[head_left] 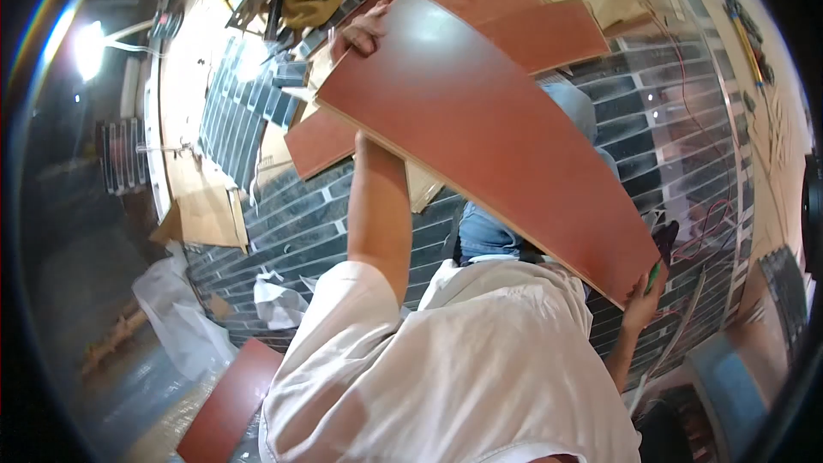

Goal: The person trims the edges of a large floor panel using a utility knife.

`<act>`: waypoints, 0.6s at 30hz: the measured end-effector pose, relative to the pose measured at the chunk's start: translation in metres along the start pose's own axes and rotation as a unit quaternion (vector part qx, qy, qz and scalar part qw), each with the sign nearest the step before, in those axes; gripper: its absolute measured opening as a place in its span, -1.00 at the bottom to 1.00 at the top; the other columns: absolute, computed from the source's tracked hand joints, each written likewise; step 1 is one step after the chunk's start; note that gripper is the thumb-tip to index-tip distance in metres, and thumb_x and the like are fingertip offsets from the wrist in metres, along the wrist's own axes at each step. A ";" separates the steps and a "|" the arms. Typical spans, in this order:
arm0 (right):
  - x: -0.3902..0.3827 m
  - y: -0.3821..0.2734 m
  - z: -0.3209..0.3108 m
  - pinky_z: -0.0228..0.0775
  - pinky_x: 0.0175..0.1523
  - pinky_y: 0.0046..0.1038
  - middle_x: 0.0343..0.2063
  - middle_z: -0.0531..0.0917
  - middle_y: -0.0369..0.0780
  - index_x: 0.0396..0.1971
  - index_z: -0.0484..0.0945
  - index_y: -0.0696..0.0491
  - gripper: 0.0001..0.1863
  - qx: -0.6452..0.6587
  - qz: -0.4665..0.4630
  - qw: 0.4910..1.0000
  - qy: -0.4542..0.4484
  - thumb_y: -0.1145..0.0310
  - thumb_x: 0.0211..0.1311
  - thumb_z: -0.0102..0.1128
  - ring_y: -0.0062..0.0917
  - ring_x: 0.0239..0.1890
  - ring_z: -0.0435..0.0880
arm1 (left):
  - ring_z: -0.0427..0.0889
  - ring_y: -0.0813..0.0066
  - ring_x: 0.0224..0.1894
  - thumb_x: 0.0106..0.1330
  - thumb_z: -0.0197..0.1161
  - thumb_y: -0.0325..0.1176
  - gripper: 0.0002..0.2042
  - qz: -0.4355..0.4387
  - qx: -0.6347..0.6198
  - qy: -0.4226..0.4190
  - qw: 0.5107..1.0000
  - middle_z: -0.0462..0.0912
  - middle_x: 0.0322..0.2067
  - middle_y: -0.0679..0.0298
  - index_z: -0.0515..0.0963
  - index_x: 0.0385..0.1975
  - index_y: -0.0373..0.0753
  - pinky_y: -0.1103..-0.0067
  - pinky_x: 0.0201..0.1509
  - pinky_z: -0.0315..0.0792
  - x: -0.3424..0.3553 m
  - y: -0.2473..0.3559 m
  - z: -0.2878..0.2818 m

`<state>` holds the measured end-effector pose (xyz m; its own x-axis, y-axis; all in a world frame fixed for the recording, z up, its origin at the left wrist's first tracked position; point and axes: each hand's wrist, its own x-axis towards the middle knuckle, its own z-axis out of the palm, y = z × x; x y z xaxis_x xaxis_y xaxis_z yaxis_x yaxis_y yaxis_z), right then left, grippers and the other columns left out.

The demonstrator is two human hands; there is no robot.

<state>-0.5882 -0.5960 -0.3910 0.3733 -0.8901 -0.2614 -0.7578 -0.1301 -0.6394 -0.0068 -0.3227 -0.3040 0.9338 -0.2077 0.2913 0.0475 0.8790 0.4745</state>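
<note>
The reddish-brown board (480, 137) you hold looks like a wood panel with a smooth, semi-gloss face (the light spreads into a milky sheen near its far end), while its pale edge reads as bare, matt wood. Your shirt (480, 360) is soft, creased, matt cloth, and your trousers (487, 230) look like blue denim. Around you, the dark banded floor covering (634, 111) has a slick, plastic-like shine, and the crumpled white sheet (180, 313) resembles thin plastic or paper; you cannot tell which.
</note>
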 end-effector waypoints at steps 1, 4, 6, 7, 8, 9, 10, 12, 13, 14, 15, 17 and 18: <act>-0.001 0.043 -0.004 0.17 -0.61 -0.50 -0.61 0.42 -0.37 0.36 0.45 -0.04 -0.45 0.008 0.005 0.999 0.041 -0.04 0.56 0.08 -0.71 -0.66 0.35 | 0.48 0.17 0.16 0.64 -0.24 -0.18 -0.56 0.002 -0.019 -0.014 1.000 0.57 -0.32 0.13 0.41 -0.52 -0.19 0.18 0.45 0.25 0.009 -0.009 -0.006; -0.011 0.028 -0.001 0.23 -0.60 -0.50 -0.59 0.44 -0.36 0.44 0.37 -0.04 -0.33 0.007 0.040 0.997 0.064 -0.12 0.52 0.10 -0.69 -0.66 0.40 | 0.38 0.02 0.32 0.66 -0.32 -0.14 -0.48 0.042 0.013 -0.161 0.986 0.62 -0.24 0.06 0.45 -0.53 -0.23 0.08 0.47 0.21 0.032 -0.012 -0.055; -0.020 0.020 0.000 0.28 -0.52 -0.47 -0.53 0.49 -0.34 0.42 0.39 0.00 -0.34 0.026 0.074 0.996 0.047 -0.10 0.52 0.11 -0.66 -0.58 0.45 | 0.37 0.01 0.32 0.66 -0.33 -0.12 -0.46 0.047 -0.005 -0.180 0.982 0.63 -0.23 0.04 0.46 -0.52 -0.23 0.09 0.47 0.21 0.036 -0.013 -0.063; -0.026 0.021 -0.001 0.31 -0.47 -0.45 -0.49 0.52 -0.32 0.42 0.40 0.02 -0.34 0.035 0.094 0.994 0.039 -0.10 0.52 0.11 -0.65 -0.53 0.48 | 0.37 0.00 0.32 0.67 -0.34 -0.10 -0.45 0.042 -0.019 -0.200 0.979 0.64 -0.22 0.03 0.48 -0.52 -0.23 0.11 0.47 0.21 0.035 -0.014 -0.066; -0.032 0.023 -0.002 0.34 -0.43 -0.43 -0.46 0.55 -0.31 0.41 0.41 0.04 -0.34 0.044 0.113 0.992 0.030 -0.09 0.53 0.11 -0.64 -0.49 0.51 | 0.37 0.00 0.32 0.67 -0.34 -0.10 -0.45 0.048 -0.023 -0.199 0.979 0.64 -0.22 0.03 0.48 -0.52 -0.23 0.11 0.47 0.21 0.033 -0.014 -0.068; -0.038 0.028 -0.004 0.37 -0.39 -0.41 -0.43 0.58 -0.30 0.40 0.42 0.06 -0.35 0.055 0.134 0.989 0.024 -0.09 0.53 0.11 -0.62 -0.45 0.53 | 0.37 -0.01 0.32 0.67 -0.34 -0.08 -0.43 0.038 -0.007 -0.190 0.981 0.66 -0.23 0.03 0.49 -0.52 -0.23 0.12 0.46 0.22 0.033 -0.015 -0.063; -0.041 0.039 -0.001 0.37 -0.39 -0.44 -0.41 0.58 -0.30 0.33 0.46 0.07 -0.36 0.061 0.123 0.990 0.044 -0.10 0.50 0.15 -0.63 -0.43 0.54 | 0.36 -0.02 0.33 0.67 -0.34 -0.07 -0.42 0.029 0.013 -0.180 0.983 0.67 -0.23 0.02 0.50 -0.53 -0.22 0.13 0.44 0.24 0.032 -0.015 -0.062; -0.046 0.057 0.010 0.37 -0.38 -0.50 -0.38 0.60 -0.29 0.19 0.54 0.10 -0.39 0.075 0.099 0.989 0.078 -0.12 0.43 0.24 -0.64 -0.38 0.56 | 0.37 -0.05 0.32 0.67 -0.32 -0.04 -0.40 0.040 0.015 -0.178 0.983 0.68 -0.26 0.04 0.52 -0.54 -0.23 0.13 0.41 0.27 0.034 -0.012 -0.064; -0.062 0.036 0.023 0.38 -0.39 -0.49 -0.41 0.60 -0.31 0.09 0.56 0.09 -0.43 0.200 0.181 0.955 0.122 -0.12 0.42 0.26 -0.62 -0.43 0.52 | 0.38 -0.05 0.32 0.67 -0.32 -0.03 -0.39 0.030 0.029 -0.173 0.984 0.68 -0.27 0.04 0.53 -0.56 -0.23 0.13 0.40 0.28 0.034 -0.011 -0.070; -0.072 0.019 0.030 0.38 -0.40 -0.47 -0.44 0.60 -0.33 -0.01 0.57 0.08 -0.47 0.318 0.261 0.897 0.160 -0.12 0.40 0.28 -0.61 -0.47 0.49 | 0.39 -0.06 0.31 0.66 -0.31 -0.02 -0.38 0.019 0.045 -0.167 0.985 0.68 -0.28 0.04 0.54 -0.57 -0.23 0.13 0.39 0.28 0.034 -0.007 -0.077; -0.066 0.029 0.032 0.38 -0.40 -0.47 -0.44 0.60 -0.33 -0.01 0.57 0.08 -0.47 0.317 0.257 0.900 0.154 -0.12 0.40 0.28 -0.61 -0.47 0.49 | 0.47 0.02 0.19 0.64 -0.28 0.02 -0.37 0.019 0.015 -0.177 0.984 0.66 -0.33 0.06 0.53 -0.60 -0.24 0.16 0.36 0.30 0.038 -0.003 -0.085; -0.052 0.078 0.022 0.44 -0.36 -0.39 -0.39 0.63 -0.28 -0.03 0.56 0.08 -0.56 0.475 0.318 0.816 0.083 -0.01 0.42 0.29 -0.50 -0.41 0.57 | 0.51 0.08 0.01 0.64 -0.27 0.00 -0.37 0.056 0.024 -0.127 0.990 0.60 -0.43 0.08 0.49 -0.63 -0.27 0.17 0.30 0.33 0.035 -0.008 -0.063; -0.043 0.109 0.013 0.44 -0.36 -0.39 -0.39 0.63 -0.28 -0.03 0.56 0.08 -0.56 0.475 0.310 0.818 0.092 -0.01 0.42 0.29 -0.50 -0.41 0.57 | 0.55 0.14 -0.16 0.63 -0.26 -0.02 -0.37 0.092 0.032 -0.083 0.992 0.53 -0.54 0.10 0.46 -0.66 -0.30 0.19 0.25 0.37 0.036 -0.016 -0.047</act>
<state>-0.6798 -0.5657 -0.4587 -0.0795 -0.7182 -0.6913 0.0206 0.6921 -0.7215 0.0425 -0.3242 -0.3399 0.8534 -0.1183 0.5077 -0.1459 0.8808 0.4504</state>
